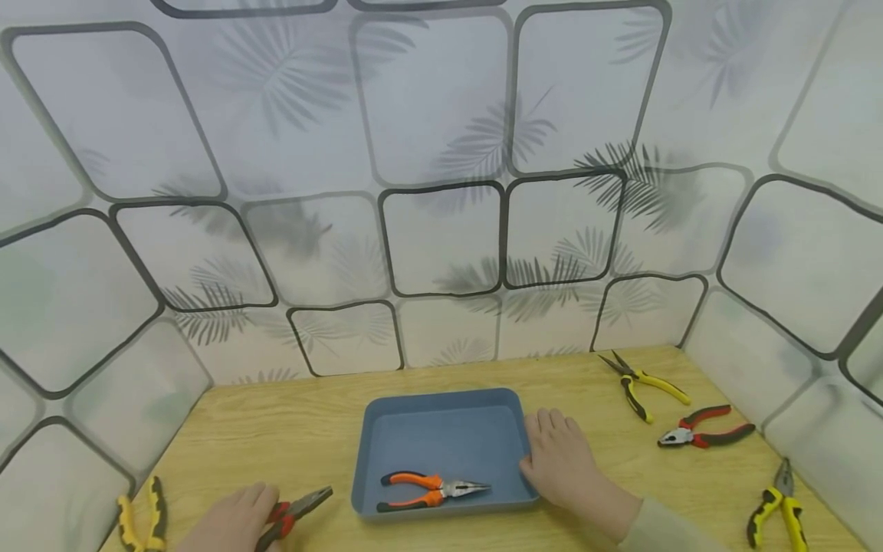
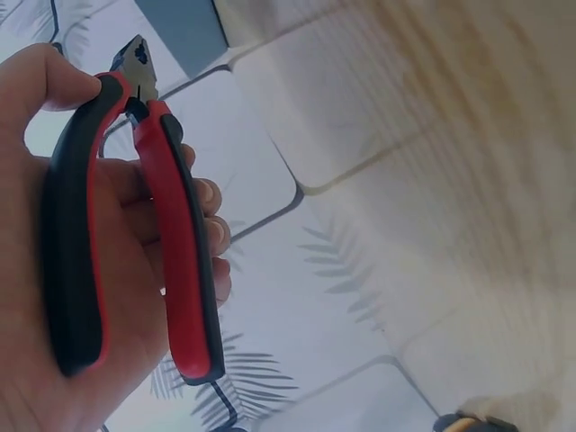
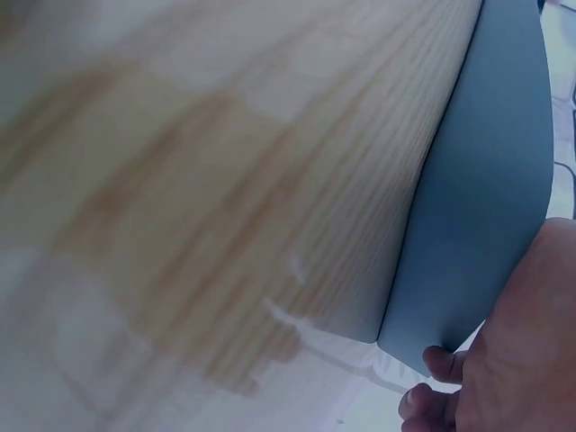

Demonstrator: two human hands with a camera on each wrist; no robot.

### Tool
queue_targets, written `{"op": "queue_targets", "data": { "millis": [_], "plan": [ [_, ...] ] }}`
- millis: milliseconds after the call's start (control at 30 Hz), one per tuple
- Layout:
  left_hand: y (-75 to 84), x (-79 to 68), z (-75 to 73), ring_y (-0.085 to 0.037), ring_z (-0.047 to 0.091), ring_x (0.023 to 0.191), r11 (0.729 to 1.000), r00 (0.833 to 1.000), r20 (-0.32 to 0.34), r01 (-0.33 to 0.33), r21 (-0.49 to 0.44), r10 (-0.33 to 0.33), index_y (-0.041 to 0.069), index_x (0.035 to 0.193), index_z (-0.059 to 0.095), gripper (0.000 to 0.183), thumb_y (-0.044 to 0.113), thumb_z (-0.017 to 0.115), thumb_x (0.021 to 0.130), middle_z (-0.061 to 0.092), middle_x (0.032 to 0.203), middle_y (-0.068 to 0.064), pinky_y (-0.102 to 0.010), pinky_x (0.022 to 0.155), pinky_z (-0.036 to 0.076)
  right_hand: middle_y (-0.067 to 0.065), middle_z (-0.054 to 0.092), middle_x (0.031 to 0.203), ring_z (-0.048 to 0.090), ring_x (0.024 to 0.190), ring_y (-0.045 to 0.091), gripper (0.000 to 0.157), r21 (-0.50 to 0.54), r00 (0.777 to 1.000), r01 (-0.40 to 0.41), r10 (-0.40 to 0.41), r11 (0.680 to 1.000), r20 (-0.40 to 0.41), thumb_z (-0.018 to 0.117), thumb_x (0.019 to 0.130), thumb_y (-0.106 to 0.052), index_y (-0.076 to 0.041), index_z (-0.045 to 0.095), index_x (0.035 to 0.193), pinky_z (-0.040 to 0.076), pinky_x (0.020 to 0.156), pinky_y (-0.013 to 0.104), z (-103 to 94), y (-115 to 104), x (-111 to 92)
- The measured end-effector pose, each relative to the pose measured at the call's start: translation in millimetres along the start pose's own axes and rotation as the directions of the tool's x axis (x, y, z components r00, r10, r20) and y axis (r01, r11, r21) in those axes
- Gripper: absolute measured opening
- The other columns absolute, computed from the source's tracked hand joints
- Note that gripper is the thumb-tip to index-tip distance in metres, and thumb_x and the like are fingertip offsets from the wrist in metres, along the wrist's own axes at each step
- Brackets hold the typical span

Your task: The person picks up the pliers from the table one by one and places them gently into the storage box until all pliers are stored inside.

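My left hand (image 1: pixel 234 521) grips red-and-black pliers (image 2: pixel 184 261) at the lower left of the head view. In the left wrist view their handles lie along the palm, spread a little apart, with the thumb near the pivot. The metal nose points toward the blue-grey tray (image 1: pixel 448 429). My right hand (image 1: pixel 562 464) holds the tray's right side, thumb at the rim; the right wrist view shows fingertips (image 3: pixel 418 402) curled by a tray corner. Inside the tray, near its front, lie orange-and-black long-nose pliers (image 1: pixel 433 490).
On the wooden table (image 1: pixel 276 429), yellow-and-black long-nose pliers (image 1: pixel 629 377), red-and-black pliers (image 1: pixel 700 437) and more yellow-and-black pliers (image 1: pixel 784 498) lie at the right. Yellow-and-black handles (image 1: pixel 157 510) show at the far left. Patterned walls (image 1: pixel 448 245) enclose the back and sides.
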State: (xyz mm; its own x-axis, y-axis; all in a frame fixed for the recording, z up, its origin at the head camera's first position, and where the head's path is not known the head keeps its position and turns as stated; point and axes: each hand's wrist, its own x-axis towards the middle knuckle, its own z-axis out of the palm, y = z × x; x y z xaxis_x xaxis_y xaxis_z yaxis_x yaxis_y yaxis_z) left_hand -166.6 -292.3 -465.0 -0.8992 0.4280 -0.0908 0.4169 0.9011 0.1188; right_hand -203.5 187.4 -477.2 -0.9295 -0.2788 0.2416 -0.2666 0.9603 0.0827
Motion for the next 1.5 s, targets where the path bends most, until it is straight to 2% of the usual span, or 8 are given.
{"op": "queue_targets", "data": {
  "millis": [133,233,300,467,667,1067,1333,1500],
  "plan": [
    [10.3,5.0,-5.4,-0.005,0.037,0.073,1.000,0.998,-0.055,-0.026,0.012,0.027,0.018,0.101,0.057,0.030,0.035,0.075,0.085,0.045,0.085,0.009,-0.029,0.061,0.037,0.008,0.046,0.090,0.042,0.083,0.023,0.037,0.003,1.000,-0.004,0.004,1.000,0.004,0.068,0.086,-0.026,-0.003,0.058,0.113,0.042,0.073,0.040,-1.3,-0.6,-1.0],
    [17.5,7.3,-9.9,-0.004,0.032,0.071,0.996,0.988,-0.127,-0.085,0.039,0.090,0.020,0.096,0.052,0.031,0.036,0.075,0.083,0.039,0.081,0.010,-0.026,0.061,0.030,0.010,0.047,0.092,0.044,0.085,0.024,0.039,0.001,1.000,-0.010,0.009,1.000,0.015,0.069,0.087,-0.027,-0.002,0.059,0.115,0.042,0.074,0.041,-1.5,-0.5,-1.0],
    [22.1,8.9,-12.9,-0.004,0.030,0.070,0.994,0.982,-0.155,-0.101,0.047,0.107,0.021,0.094,0.049,0.032,0.037,0.076,0.083,0.036,0.080,0.010,-0.025,0.062,0.027,0.010,0.048,0.093,0.043,0.085,0.025,0.041,-0.002,1.000,-0.013,0.013,1.000,0.023,0.068,0.087,-0.028,-0.002,0.059,0.118,0.042,0.074,0.041,-0.9,-0.1,-0.6],
    [33.2,15.3,-20.5,-0.005,0.033,0.074,0.998,0.987,-0.146,-0.061,0.035,0.065,0.022,0.094,0.049,0.032,0.036,0.075,0.082,0.039,0.082,0.010,-0.029,0.065,0.032,0.010,0.047,0.092,0.041,0.083,0.024,0.043,-0.007,1.000,-0.017,0.017,1.000,0.024,0.068,0.088,-0.029,-0.002,0.060,0.120,0.040,0.072,0.039,0.1,0.8,0.2],
    [41.3,24.0,-24.8,-0.006,0.035,0.075,0.997,0.985,-0.160,-0.060,0.054,0.068,0.023,0.095,0.051,0.031,0.035,0.075,0.081,0.039,0.083,0.011,-0.029,0.068,0.034,0.010,0.047,0.093,0.041,0.084,0.025,0.045,0.006,0.999,-0.019,0.019,1.000,0.026,0.067,0.088,-0.029,-0.001,0.060,0.122,0.040,0.073,0.040,-1.7,-0.3,0.0],
    [56.8,40.9,-32.7,-0.006,0.035,0.077,0.986,0.961,-0.233,-0.127,0.104,0.148,0.026,0.093,0.048,0.031,0.035,0.075,0.079,0.037,0.085,0.012,-0.026,0.068,0.032,0.010,0.048,0.092,0.041,0.083,0.024,0.043,-0.003,0.999,-0.027,0.027,1.000,0.026,0.069,0.088,-0.030,-0.002,0.060,0.119,0.041,0.073,0.040,-5.8,-1.6,-0.2],
    [62.2,50.0,-30.1,-0.009,0.040,0.082,0.973,0.954,-0.228,-0.157,0.169,0.193,0.021,0.098,0.053,0.032,0.036,0.073,0.079,0.040,0.088,0.011,-0.033,0.070,0.040,0.011,0.048,0.093,0.043,0.085,0.026,0.043,-0.004,0.999,-0.024,0.024,1.000,0.032,0.068,0.088,-0.030,-0.001,0.060,0.120,0.043,0.074,0.041,-3.3,-1.3,0.0],
    [65.1,54.7,-26.4,-0.009,0.042,0.082,0.966,0.937,-0.262,-0.190,0.175,0.232,0.020,0.099,0.054,0.032,0.035,0.073,0.078,0.041,0.088,0.011,-0.034,0.071,0.043,0.012,0.049,0.094,0.043,0.085,0.026,0.044,-0.010,0.999,-0.026,0.026,1.000,0.036,0.068,0.088,-0.030,-0.002,0.059,0.120,0.043,0.075,0.042,-1.2,0.0,0.6]
  ]
}}
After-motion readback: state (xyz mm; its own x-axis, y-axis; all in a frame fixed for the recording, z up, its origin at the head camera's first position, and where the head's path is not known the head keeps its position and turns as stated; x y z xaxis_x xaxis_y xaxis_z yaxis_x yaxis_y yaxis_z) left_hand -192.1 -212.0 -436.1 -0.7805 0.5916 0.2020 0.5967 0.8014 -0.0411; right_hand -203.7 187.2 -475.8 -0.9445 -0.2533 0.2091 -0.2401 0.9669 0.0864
